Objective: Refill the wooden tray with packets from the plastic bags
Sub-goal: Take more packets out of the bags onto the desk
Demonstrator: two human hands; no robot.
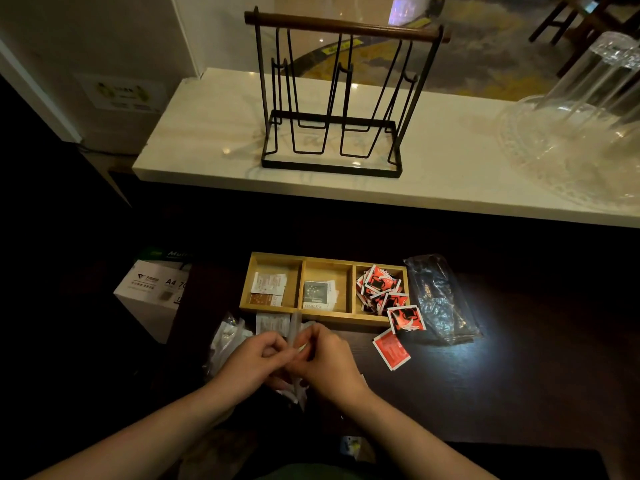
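A: Start from the left. What's over there?

B: A white box of A4 paper (152, 292) beside the dark table (519, 375). Nearer the middle, a clear plastic bag of white packets (227, 341) lies on the table, just left of the hands.

A: And the hands?

B: The left hand (254, 362) and right hand (325, 358) meet in front of the tray, fingers pinched closed on a thin clear strip of plastic (295, 329) that stands up between them. It looks like the top of a bag, though the view is too dim and blurred to be sure. A white packet (272, 323) lies just behind them, against the tray's front wall.

A: The tray itself?

B: The wooden tray (301, 271) sits on the table with three compartments. The left one holds a few white packets (268, 284), the middle one grey packets (317, 294), and the right one is heaped with red packets (379, 287).

A: Anything spilled?

B: Two red packets (393, 349) lie on the table by the tray's right front corner. Right of the tray lies a crumpled clear plastic bag (440, 299).

A: Behind?

B: A black wire rack (332, 98) and clear glassware (581, 133) on a white counter (207, 133).
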